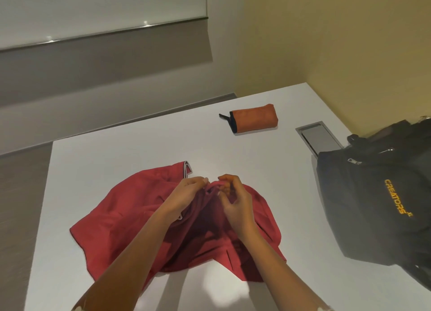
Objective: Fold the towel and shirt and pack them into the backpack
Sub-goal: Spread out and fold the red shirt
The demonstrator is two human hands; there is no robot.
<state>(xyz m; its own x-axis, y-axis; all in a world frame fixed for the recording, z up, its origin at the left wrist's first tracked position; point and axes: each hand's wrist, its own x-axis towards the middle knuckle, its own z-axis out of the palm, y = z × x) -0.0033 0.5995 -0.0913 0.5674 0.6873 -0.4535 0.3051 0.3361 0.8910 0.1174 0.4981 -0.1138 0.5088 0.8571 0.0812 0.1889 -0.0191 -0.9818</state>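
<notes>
A red shirt (130, 208) lies crumpled on the white table (140, 152), with a grey-trimmed edge at its far side. My left hand (184, 194) and my right hand (235, 203) meet over its middle, both pinching a bunched fold of the red fabric near the far edge. An orange folded towel (255, 117) with a black edge and loop lies farther back on the table, apart from my hands. A black backpack (373, 203) with yellow lettering stands at the right edge of the table.
A metal cable hatch (319, 135) is set into the table between the towel and the backpack. Beyond the table are a yellow wall on the right and a grey ledge with a window blind on the left.
</notes>
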